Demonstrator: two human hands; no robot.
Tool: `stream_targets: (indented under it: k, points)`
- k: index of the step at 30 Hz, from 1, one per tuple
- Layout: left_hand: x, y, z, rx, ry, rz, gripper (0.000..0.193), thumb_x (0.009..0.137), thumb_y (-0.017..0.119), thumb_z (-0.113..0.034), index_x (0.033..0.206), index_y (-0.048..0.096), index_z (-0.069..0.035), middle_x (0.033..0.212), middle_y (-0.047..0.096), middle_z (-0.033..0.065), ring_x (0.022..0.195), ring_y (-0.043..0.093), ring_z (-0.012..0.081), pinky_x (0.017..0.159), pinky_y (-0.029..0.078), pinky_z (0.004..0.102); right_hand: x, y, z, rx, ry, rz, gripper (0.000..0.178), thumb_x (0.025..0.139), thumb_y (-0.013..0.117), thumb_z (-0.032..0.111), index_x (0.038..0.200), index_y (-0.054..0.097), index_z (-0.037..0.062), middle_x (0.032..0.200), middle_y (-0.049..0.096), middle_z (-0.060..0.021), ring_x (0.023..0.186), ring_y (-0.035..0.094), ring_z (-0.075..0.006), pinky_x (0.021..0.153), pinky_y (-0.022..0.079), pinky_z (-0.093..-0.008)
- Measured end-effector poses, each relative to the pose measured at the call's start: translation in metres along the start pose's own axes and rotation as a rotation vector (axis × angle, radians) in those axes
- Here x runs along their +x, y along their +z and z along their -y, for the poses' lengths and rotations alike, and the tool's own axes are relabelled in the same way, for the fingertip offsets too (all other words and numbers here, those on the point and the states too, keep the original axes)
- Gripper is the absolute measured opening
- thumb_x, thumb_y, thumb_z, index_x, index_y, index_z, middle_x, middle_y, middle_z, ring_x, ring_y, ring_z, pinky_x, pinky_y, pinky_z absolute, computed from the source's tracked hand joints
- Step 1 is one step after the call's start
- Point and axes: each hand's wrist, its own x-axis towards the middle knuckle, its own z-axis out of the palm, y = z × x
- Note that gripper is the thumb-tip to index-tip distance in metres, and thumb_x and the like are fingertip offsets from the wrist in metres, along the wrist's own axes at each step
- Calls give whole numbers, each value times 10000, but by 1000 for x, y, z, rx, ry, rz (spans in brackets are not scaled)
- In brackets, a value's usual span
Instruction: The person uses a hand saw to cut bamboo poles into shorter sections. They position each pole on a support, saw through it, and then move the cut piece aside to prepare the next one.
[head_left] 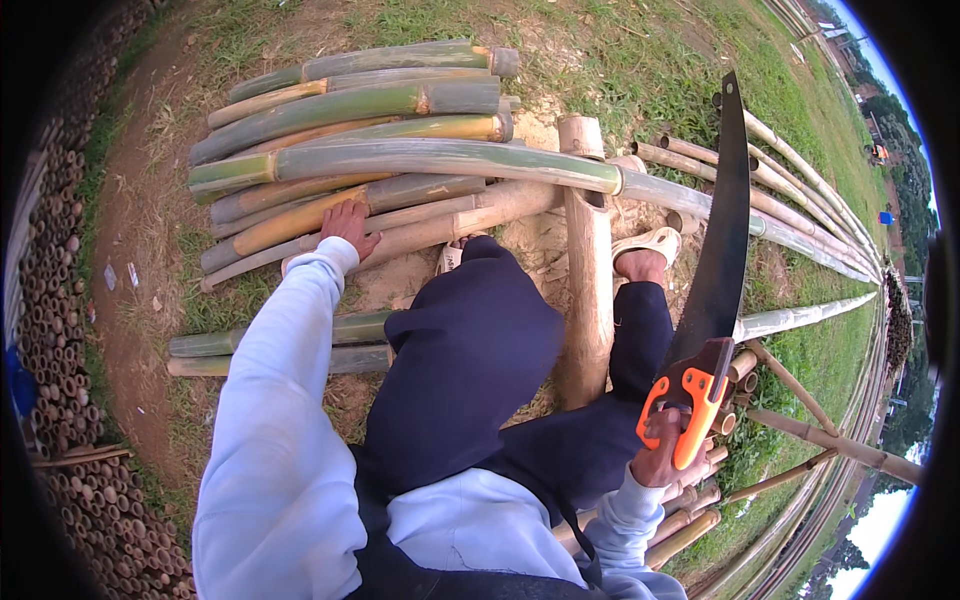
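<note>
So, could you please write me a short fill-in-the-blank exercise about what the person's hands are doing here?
1. The right hand grips a curved saw by its ____ handle.
2. The left hand rests on a stack of ____ poles.
3. The saw's blade points ____, away from the person.
4. The poles lie on ____.

Missing words: orange; bamboo; up; grass

No packages, labels, signs or screens in view, only bamboo, grass and a saw

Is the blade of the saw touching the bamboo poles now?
No, the right hand holds the saw raised, blade pointing up and away, clear of the bamboo poles that the left hand touches.
</note>
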Motion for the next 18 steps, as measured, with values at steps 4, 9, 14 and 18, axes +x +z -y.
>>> stream_targets:
  k: [4,9,14,18]
  points:
    - [0,9,10,-45,95,-44,518,847,775,-384,1257,637,-98,1277,590,129,1249,524,322,1073,380,453,-4,-4,-5,-76,29,-22,109,934,650,60,869,660,-27,635,611,-71,570,559,-151,599,486,-308]
    - [-16,21,41,-143,242,-26,466,817,790,-294,1232,636,-150,1198,665,130,1122,649,355,914,488,482,-4,-15,-8,-103,21,-20,208,951,640,90,762,637,3,618,584,-46,630,568,-159,668,500,-325]
    - [-38,-24,51,-116,450,-263,477,881,748,-476,1220,624,-165,1037,701,117,959,703,374,779,536,477,-3,-14,-19,-64,90,-54,212,970,645,107,783,609,15,615,575,-45,637,566,-154,690,501,-327]
    - [-28,-107,15,65,513,-313,621,892,630,-697,1215,628,-167,907,686,90,856,709,358,727,549,487,2,-5,-20,12,89,-38,213,973,645,112,789,592,19,602,552,-43,614,540,-146,644,468,-316]
